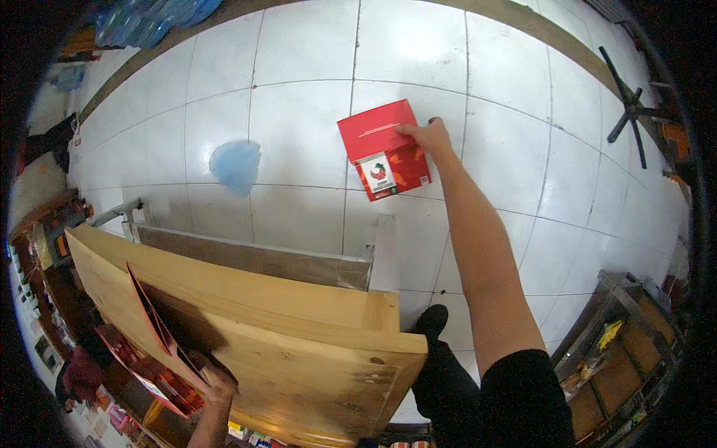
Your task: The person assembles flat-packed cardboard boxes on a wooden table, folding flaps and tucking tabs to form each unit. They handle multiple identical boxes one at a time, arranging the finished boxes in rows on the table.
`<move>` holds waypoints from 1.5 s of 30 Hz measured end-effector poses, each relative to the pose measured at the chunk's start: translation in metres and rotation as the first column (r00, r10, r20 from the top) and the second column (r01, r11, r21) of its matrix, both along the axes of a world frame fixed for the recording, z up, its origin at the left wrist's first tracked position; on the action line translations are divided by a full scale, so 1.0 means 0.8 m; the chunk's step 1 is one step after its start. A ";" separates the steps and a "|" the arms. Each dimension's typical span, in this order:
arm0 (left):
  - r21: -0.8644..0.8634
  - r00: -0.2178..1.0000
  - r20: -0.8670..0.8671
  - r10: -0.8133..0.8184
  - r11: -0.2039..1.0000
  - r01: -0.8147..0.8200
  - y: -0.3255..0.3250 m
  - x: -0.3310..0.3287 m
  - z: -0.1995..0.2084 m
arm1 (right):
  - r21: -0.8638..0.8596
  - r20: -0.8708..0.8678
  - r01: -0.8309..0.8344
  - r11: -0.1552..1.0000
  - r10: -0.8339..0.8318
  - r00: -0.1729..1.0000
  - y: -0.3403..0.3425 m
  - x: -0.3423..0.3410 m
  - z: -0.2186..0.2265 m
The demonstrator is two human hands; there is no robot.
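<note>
Black sleeve (526,392) at five o'clock, a person's right hand (432,139) grips a red box (388,151) toward one o'clock, the left hand (215,382) (near seven) gripping red card (175,358) over a wooden table (314,351).

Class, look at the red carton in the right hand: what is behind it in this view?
White floor tiles show around the red carton. The patch directly behind it is covered, so anything there cannot be seen.
</note>
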State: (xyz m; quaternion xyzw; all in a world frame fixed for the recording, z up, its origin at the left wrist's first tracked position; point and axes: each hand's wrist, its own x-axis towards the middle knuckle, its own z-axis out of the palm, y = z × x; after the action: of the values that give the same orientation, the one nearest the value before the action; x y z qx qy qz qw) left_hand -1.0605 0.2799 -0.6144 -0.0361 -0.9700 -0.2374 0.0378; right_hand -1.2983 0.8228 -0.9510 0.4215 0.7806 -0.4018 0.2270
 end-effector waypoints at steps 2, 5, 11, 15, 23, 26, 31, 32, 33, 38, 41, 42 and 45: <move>0.097 0.998 0.021 -0.062 0.994 0.060 0.003 -0.002 0.006 | -0.272 -0.062 0.031 0.962 -0.049 0.997 -0.003 0.004 0.005; 0.052 0.994 0.081 0.075 0.996 -0.079 0.031 -0.015 0.009 | -0.692 -0.060 0.130 0.710 -0.236 0.970 -0.003 0.033 0.052; -0.110 0.999 -0.001 0.040 0.993 -0.040 0.099 -0.063 0.024 | -0.627 -0.226 0.209 0.751 -0.433 0.873 0.015 0.108 0.302; -0.162 0.987 -0.132 -0.088 0.985 0.066 0.116 -0.079 0.042 | -0.577 -0.487 -0.075 0.813 -0.269 0.831 0.005 0.141 0.522; 0.552 0.899 -0.148 0.412 0.789 -0.271 0.105 -0.021 0.130 | 0.674 -0.444 -0.706 0.218 0.884 -0.151 -0.186 0.306 0.638; 0.473 0.882 -0.042 0.470 0.787 -0.396 0.083 0.077 0.212 | 0.696 -0.373 -0.718 -0.016 0.846 -0.381 -0.237 0.352 0.586; 0.363 0.956 0.135 0.262 0.884 -0.293 0.027 0.227 0.318 | 0.601 -0.244 -0.797 -0.059 0.936 -0.253 -0.267 0.401 0.588; 0.405 0.963 0.168 0.210 0.876 -0.262 0.015 0.249 0.337 | 0.628 -0.270 -0.778 0.026 0.945 -0.187 -0.276 0.411 0.608; 0.432 0.962 0.212 0.171 0.867 -0.249 0.005 0.270 0.358 | 0.623 -0.242 -0.779 0.065 0.964 -0.113 -0.285 0.425 0.638; 0.145 0.946 0.317 -0.067 0.989 0.021 -0.004 0.324 0.472 | -0.509 -0.451 -0.555 0.658 0.345 0.823 -0.412 0.558 0.830; -0.102 0.896 0.366 -0.253 0.946 0.309 0.003 0.350 0.554 | -0.495 -0.406 -0.301 0.815 0.089 0.910 -0.493 0.637 0.934; -0.081 0.882 0.346 -0.319 0.927 0.367 0.002 0.356 0.580 | -0.464 -0.343 -0.141 0.875 -0.030 0.939 -0.508 0.652 0.962; 0.122 0.878 0.242 -0.414 0.910 0.396 -0.009 0.358 0.636 | -0.167 -0.466 -0.149 0.975 0.055 0.883 -0.502 0.678 1.033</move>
State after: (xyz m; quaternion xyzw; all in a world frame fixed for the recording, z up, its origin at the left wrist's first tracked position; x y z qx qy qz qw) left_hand -0.7741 0.2724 -0.1057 -0.2050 -0.9286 -0.2758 -0.1401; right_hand -0.7559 0.4212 -0.1245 0.2478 0.7894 -0.5530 0.0980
